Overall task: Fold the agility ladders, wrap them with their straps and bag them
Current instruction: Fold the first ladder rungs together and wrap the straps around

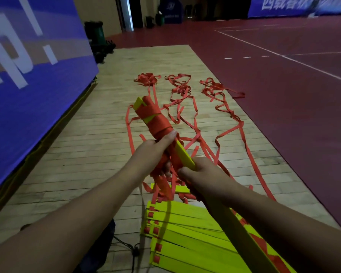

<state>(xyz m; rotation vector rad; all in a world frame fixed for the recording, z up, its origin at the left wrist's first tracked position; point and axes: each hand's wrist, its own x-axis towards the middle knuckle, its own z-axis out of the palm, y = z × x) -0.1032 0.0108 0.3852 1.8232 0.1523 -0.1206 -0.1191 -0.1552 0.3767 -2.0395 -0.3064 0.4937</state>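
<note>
Bundle (pixel 156 120): yellow rungs wound in red strap, held tilted above the wooden floor (pixel 87 144).
Left hand (pixel 156 152): fingers are clenched round the bundle's middle.
Right hand (pixel 202 174): fingers are curled round the bundle's near yellow rung.
Loose straps (pixel 220 119): strewn on the floor beyond the bundle.
Stacked ladder (pixel 185 233): laid flat beneath the bundle.

A pale wooden floor (pixel 83 146) runs from near to far, bordered on the right by a maroon court (pixel 295 107) with white lines (pixel 264 48). A blue banner (pixel 28 91) stands along the left. At the far end are green bins (pixel 96 33), a dark doorway (pixel 135 12) and another blue banner (pixel 295 6). The light is dim.
</note>
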